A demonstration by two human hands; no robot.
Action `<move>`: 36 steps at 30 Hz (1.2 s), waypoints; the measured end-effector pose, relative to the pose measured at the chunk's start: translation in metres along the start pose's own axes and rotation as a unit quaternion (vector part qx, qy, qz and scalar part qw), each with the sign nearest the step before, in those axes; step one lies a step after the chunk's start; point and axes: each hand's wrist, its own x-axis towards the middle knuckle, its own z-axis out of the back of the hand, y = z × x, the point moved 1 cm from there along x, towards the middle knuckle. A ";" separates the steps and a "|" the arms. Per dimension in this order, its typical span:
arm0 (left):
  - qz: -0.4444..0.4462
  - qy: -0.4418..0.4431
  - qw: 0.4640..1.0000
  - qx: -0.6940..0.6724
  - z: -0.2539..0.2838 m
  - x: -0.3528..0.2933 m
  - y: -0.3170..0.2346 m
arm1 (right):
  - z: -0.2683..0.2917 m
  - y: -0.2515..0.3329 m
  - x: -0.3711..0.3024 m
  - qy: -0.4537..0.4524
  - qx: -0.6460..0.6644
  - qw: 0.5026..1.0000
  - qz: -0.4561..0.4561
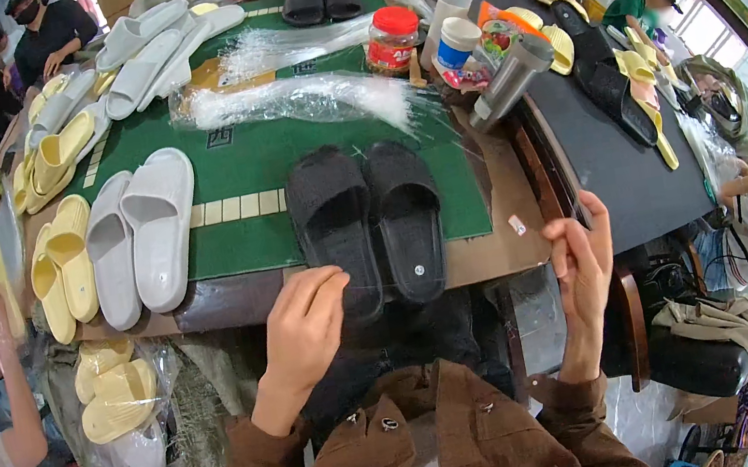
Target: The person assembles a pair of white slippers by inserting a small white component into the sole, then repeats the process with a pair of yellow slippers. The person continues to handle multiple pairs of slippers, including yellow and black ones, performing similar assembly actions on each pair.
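Note:
A pair of black slippers (332,230) lies at the near edge of the table in front of me, toes pointing away. The right slipper carries a small round white sticker near its heel. My left hand (303,328) is beside the left slipper's heel, its fingers bent and pressed together; whether anything is between them is hidden. Over the table edge to the right, my right hand (584,264) is raised with its fingers loosely bent and apart, holding nothing visible. A small white and orange label (516,225) lies on the brown border between the slippers and that hand.
Grey slippers (163,230) and yellow slippers (71,257) stand at left. Clear plastic bags (304,103) lie across the green tabletop (237,172). A red-lidded jar (391,40), a paper cup (458,42) and a metal flask (511,80) stand back right. Co-workers sit around.

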 end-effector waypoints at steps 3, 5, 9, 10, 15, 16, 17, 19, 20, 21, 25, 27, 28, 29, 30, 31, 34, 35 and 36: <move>-0.001 0.031 0.999 -0.029 -0.018 -0.004 -0.002 | -0.012 -0.017 0.005 0.043 -0.089 0.994 -0.052; 0.018 0.035 0.999 -0.034 -0.030 -0.003 0.000 | -0.022 -0.035 0.010 0.125 -0.115 0.977 -0.128; 0.058 0.046 0.997 -0.004 -0.053 0.007 0.010 | -0.047 -0.075 0.013 0.230 -0.117 0.950 -0.173; 0.059 0.035 0.998 0.015 -0.058 0.012 0.011 | -0.053 -0.084 0.015 0.241 -0.167 0.948 -0.128; 0.056 0.013 0.988 0.144 -0.077 0.025 0.027 | -0.081 -0.106 0.031 0.210 -0.411 0.887 0.034; 0.073 0.032 0.986 0.146 -0.082 0.026 0.032 | -0.086 -0.105 0.031 0.198 -0.449 0.862 0.125; 0.090 0.051 0.984 0.147 -0.087 0.026 0.039 | -0.091 -0.108 0.032 0.201 -0.468 0.853 0.117; 0.112 0.088 0.980 0.142 -0.090 0.030 0.047 | -0.098 -0.117 0.034 0.204 -0.503 0.834 0.101; 0.118 0.107 0.978 0.135 -0.091 0.032 0.050 | -0.099 -0.128 0.036 0.211 -0.484 0.841 0.117; 0.123 0.124 0.976 0.130 -0.091 0.037 0.053 | -0.099 -0.138 0.042 0.224 -0.494 0.831 0.123; 0.203 0.254 0.942 0.088 -0.090 0.064 0.061 | -0.095 -0.177 0.069 0.258 -0.522 0.806 0.108; 0.231 0.300 0.923 0.066 -0.088 0.074 0.064 | -0.101 -0.182 0.080 0.292 -0.575 0.760 0.080; 0.236 0.306 0.920 0.063 -0.090 0.074 0.066 | -0.107 -0.179 0.079 0.274 -0.555 0.783 0.056; 0.240 0.313 0.917 0.059 -0.095 0.074 0.068 | -0.114 -0.177 0.077 0.254 -0.535 0.805 0.032; 0.241 0.320 0.915 0.052 -0.101 0.074 0.069 | -0.118 -0.172 0.077 0.231 -0.517 0.824 0.008; 0.241 0.307 0.919 0.047 -0.105 0.073 0.069 | -0.120 -0.173 0.076 0.228 -0.520 0.823 0.007; 0.251 0.263 0.931 0.036 -0.111 0.069 0.063 | -0.123 -0.171 0.071 0.213 -0.533 0.819 0.008; 0.249 0.242 0.937 0.045 -0.114 0.068 0.062 | -0.123 -0.169 0.071 0.211 -0.540 0.815 0.014; 0.248 0.223 0.941 0.056 -0.116 0.064 0.062 | -0.124 -0.170 0.069 0.210 -0.545 0.812 0.018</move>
